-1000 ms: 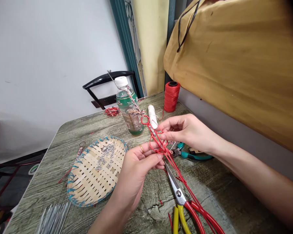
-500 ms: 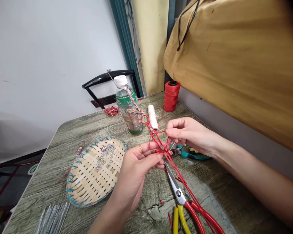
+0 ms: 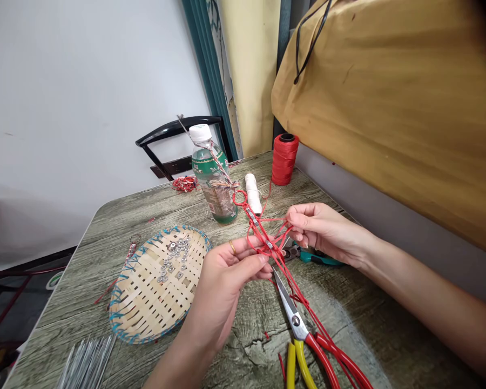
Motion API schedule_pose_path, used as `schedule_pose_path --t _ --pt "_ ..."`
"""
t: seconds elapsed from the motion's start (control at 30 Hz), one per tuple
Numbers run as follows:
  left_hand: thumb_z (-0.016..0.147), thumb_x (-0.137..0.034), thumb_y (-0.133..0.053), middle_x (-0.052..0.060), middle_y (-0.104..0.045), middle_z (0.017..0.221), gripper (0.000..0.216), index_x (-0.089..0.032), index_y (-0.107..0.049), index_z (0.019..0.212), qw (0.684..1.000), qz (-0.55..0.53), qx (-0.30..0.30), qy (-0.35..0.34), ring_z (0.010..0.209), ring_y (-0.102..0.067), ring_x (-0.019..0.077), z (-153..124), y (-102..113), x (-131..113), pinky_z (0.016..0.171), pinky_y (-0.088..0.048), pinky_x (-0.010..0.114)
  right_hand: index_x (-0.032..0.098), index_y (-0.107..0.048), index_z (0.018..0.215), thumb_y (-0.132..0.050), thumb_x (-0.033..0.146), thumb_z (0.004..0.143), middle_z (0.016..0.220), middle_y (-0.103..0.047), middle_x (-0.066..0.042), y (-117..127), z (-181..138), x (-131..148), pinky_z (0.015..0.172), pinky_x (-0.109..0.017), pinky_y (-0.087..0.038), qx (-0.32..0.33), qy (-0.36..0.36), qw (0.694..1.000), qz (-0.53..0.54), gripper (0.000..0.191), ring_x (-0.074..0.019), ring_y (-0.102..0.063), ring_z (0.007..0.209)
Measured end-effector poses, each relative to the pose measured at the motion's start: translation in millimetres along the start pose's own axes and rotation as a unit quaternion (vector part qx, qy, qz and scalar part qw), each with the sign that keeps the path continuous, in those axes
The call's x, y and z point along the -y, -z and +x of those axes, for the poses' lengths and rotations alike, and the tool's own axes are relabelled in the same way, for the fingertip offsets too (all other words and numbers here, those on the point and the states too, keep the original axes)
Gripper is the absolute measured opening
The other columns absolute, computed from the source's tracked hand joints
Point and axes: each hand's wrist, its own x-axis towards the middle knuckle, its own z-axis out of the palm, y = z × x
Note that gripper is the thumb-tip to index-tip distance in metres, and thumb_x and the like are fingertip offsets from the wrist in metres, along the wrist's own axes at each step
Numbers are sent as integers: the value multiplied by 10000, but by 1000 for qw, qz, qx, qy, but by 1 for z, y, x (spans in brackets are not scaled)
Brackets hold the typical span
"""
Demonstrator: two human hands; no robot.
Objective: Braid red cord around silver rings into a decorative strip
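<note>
Red cord (image 3: 288,277) runs from a loop beside the bottle down past both hands toward the front edge, with small silver metal pieces (image 3: 252,218) set along its upper stretch. My left hand (image 3: 238,263) pinches the cord around its middle, near the lowest silver piece. To the right, my right hand (image 3: 316,229) is closed on a loop of the same cord, drawn out sideways. Beneath the cord lie scissors (image 3: 295,320) with red handles. The bottle (image 3: 214,178), white-capped with a green label, has a twisted string round its neck to which the work is tied.
A woven basket (image 3: 146,302) holding small metal rings (image 3: 178,254) lies at left, near a bundle of metal rods (image 3: 88,362). Behind stand a red thread spool (image 3: 284,161) and a white thread roll (image 3: 252,193). Teal-handled pliers (image 3: 318,258) and yellow-handled tool (image 3: 302,363) lie nearby.
My right hand has moved right and slightly down, pulling the cord loop wider. My left hand has barely moved and keeps its pinch.
</note>
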Motion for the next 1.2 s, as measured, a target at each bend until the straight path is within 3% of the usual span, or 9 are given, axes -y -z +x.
schedule_pose_path --t 0.17,0.37,0.47,0.63,0.73,0.87,1.07,1.2 --pt "703 -101 -641 12 -635 678 146 -132 -704 831 1000 2 -4 3 578 -535 61 -1 2 1 585 -461 167 151 -463 599 -684 335 701 523 -479 52 4 -4 -6 445 -158 -327 -15 7 1000 -13 304 -43 -417 459" --pt "775 -150 -577 34 -654 727 175 -114 -667 921 999 -16 26 11 612 -568 81 0 8 6 598 -472 184 151 -464 564 -631 463 707 497 -455 45 9 -13 -9 425 -193 -228 -75 12 982 -172 381 -53 -358 446" --pt "791 -172 -562 53 -669 761 209 -104 -604 984 1000 -8 22 20 604 -568 82 1 9 10 591 -467 188 157 -443 572 -571 509 740 503 -446 41 10 -17 -11 431 -200 -225 -85 4 975 -204 410 -58 -353 449" --pt "784 -194 -573 53 -680 722 159 -114 -531 916 999 21 10 40 553 -553 78 2 8 15 566 -458 202 159 -472 616 -500 511 792 541 -473 25 12 -18 -13 432 -195 -262 -97 -3 960 -262 395 -66 -394 458" --pt "760 -181 -600 35 -680 646 140 -143 -483 827 999 39 -10 34 506 -549 82 3 7 17 523 -445 199 160 -506 606 -439 531 816 553 -510 0 11 -21 -13 440 -211 -300 -125 11 933 -337 432 -86 -440 466" --pt "735 -143 -621 -7 -661 559 179 -174 -447 712 997 61 -40 -5 483 -560 84 2 5 19 500 -446 186 167 -546 558 -467 466 828 504 -473 8 -3 -33 -9 453 -227 -288 -157 99 867 -463 410 -94 -389 473" --pt "728 -144 -631 -17 -667 622 62 -174 -626 781 988 119 -80 -52 561 -595 92 -4 3 23 551 -486 187 203 -631 916 -539 375 815 549 -513 38 -25 -41 -6 432 -194 -328 -46 74 956 -280 219 -82 -463 487" --pt "759 -179 -598 10 -683 690 105 -185 -686 817 983 146 -87 -70 643 -612 115 -10 3 23 604 -500 210 184 -643 929 -587 312 788 572 -544 32 -28 -35 -7 476 -191 -392 -25 52 981 -184 198 -77 -489 496"
